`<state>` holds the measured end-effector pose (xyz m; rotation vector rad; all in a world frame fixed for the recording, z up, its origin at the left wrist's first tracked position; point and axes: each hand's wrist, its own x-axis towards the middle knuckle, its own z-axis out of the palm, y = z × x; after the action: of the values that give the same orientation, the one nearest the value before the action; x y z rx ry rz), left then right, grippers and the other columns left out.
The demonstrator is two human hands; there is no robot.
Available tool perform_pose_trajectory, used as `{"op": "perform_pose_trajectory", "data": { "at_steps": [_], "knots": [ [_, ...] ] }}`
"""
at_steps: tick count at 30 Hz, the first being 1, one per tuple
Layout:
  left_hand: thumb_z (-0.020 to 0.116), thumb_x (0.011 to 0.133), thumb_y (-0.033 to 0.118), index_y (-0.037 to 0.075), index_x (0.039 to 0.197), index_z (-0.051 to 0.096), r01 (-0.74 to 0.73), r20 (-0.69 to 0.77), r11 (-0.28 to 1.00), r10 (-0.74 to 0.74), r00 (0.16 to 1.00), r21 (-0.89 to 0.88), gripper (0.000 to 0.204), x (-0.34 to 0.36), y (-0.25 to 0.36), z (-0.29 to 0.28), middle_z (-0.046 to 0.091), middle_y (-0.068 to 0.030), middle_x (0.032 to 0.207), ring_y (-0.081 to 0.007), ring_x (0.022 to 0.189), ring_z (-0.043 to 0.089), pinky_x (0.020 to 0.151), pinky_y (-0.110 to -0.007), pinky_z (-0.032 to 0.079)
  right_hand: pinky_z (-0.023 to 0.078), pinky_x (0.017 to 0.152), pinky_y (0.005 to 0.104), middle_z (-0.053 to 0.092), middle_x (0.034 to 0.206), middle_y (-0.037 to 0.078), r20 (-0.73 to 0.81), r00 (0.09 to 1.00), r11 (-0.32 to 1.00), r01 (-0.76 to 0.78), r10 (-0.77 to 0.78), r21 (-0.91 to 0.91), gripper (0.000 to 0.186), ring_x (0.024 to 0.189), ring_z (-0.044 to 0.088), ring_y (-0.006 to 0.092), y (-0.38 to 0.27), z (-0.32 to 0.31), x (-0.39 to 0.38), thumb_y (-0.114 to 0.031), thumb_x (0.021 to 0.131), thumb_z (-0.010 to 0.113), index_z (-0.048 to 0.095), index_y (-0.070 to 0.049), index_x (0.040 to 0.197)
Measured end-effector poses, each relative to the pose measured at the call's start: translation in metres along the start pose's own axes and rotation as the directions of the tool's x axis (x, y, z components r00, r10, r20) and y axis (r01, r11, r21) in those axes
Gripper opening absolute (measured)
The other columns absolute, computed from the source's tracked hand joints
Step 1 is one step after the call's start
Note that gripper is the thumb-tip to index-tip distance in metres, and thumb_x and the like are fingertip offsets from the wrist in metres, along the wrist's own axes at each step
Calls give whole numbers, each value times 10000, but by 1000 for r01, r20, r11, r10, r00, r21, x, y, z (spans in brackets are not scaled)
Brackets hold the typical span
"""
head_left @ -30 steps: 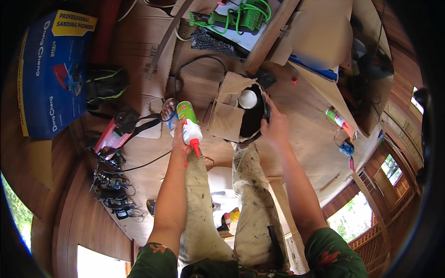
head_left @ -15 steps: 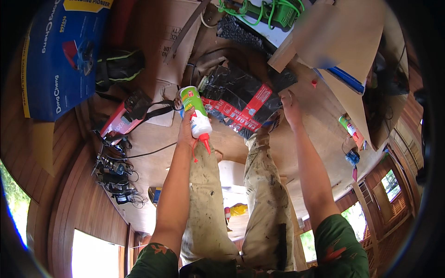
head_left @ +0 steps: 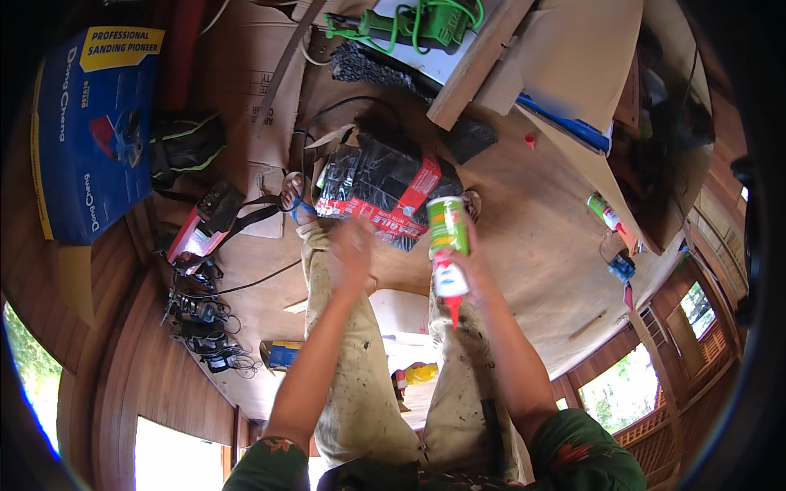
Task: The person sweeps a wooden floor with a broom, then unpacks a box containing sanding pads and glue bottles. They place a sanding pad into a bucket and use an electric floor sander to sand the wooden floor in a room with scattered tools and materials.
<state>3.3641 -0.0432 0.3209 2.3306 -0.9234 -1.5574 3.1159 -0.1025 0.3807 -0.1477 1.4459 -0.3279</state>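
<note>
My right hand (head_left: pixel 477 268) is wrapped round a green-and-white glue bottle (head_left: pixel 447 225) above my right leg. The bottle's red pointed nozzle tips toward me. Over my other leg, my left hand (head_left: pixel 352 250) is smeared by motion, with its fingers hard to make out. No object shows in it. Just beyond both hands, between my feet, lies a parcel (head_left: pixel 381 184) wrapped in black plastic with red-and-white tape.
A green corded power tool (head_left: pixel 434 29) lies at the top, near a wooden board (head_left: pixel 479 65). An open cardboard box (head_left: pixel 581 61) stands at right, beside another glue bottle (head_left: pixel 603 210). Cordless tools (head_left: pixel 205 315) line the left, below a blue box (head_left: pixel 98 147). A red cap (head_left: pixel 530 140) lies on the floor.
The glue bottle has passed from my left hand to my right. My right hand has come inward from beside the parcel. The view has shifted, and the left hand is now blurred.
</note>
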Motion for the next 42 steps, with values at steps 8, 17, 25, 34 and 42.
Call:
{"op": "perform_pose_trajectory", "data": {
  "at_steps": [8, 17, 25, 34, 42],
  "knots": [
    [731, 896, 661, 12, 1149, 743, -47, -93, 992, 58, 994, 116, 696, 109, -3, -11, 776, -194, 1056, -359, 997, 730, 906, -449, 538, 651, 755, 509, 649, 1222, 179, -111, 984, 964, -106, 136, 244, 440, 977, 711, 340, -6, -170, 121, -258, 1029, 603, 475, -136, 1432],
    [746, 888, 686, -39, 1129, 752, 176, 213, 975, -145, 966, -132, 764, 107, -44, 5, 738, -116, 1053, -209, 932, 643, 884, -371, 503, 450, 1135, 611, 576, 1477, 165, -268, 960, 785, 104, 82, 611, 694, 1313, 589, 401, 37, -211, 110, -640, 1096, 319, 470, -109, 1518],
    [690, 988, 569, 72, 1377, 594, 180, -255, 821, -365, 896, -541, 639, 117, -44, 34, 665, -104, 1285, -257, 1171, 616, 1015, -410, 519, 400, 1141, 568, 525, 1563, 102, -153, 974, 985, -160, 169, 70, 748, 1411, 512, 323, 114, -156, 132, -687, 1032, 437, 479, -149, 1550],
    [606, 1038, 564, 49, 1535, 471, 159, -72, 694, -291, 954, -703, 728, 87, -54, 12, 669, -100, 1341, -252, 1178, 654, 1050, -404, 525, 489, 1042, 379, 689, 1292, 91, -165, 977, 867, 195, -132, 459, 649, 1141, 638, 261, 63, -53, 149, -617, 1080, 468, 647, -46, 1332],
    [428, 1083, 612, -74, 1321, 632, 216, -88, 862, -286, 954, -459, 755, -9, -83, 64, 707, -274, 1183, -374, 1042, 700, 918, -461, 530, 469, 801, 395, 611, 832, 168, -262, 808, 706, 246, -528, -664, 619, 833, 576, 191, -6, 20, -107, -435, 1152, 340, 663, 72, 1005]
  ]
}}
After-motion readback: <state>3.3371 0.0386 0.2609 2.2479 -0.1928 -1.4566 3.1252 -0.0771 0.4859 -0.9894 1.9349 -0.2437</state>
